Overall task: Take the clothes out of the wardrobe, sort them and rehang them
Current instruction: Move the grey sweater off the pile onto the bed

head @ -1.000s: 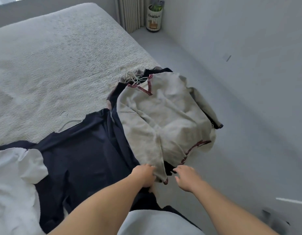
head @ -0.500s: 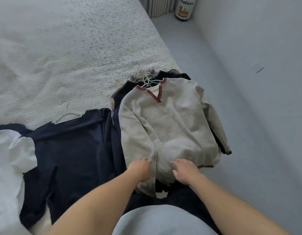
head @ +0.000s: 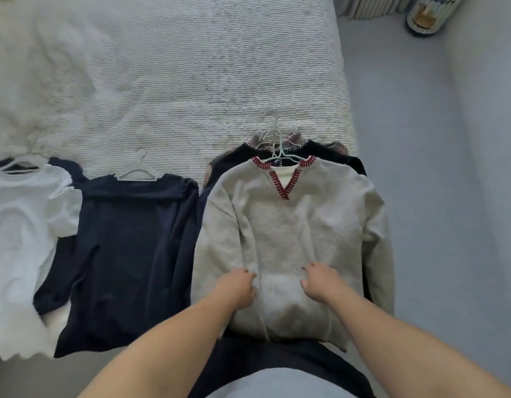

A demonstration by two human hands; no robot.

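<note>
On the grey sweater (head: 294, 225), both hands now higher, curled fingers gripping its front.

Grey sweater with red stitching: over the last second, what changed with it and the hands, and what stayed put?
The grey sweater was rumpled, its hem folded up over the bed's edge; it now lies flat on the pile. The left hand and right hand moved from the hem up onto its lower front, fingers curled on the fabric. The navy top, white garment and hangers stayed put.
</note>
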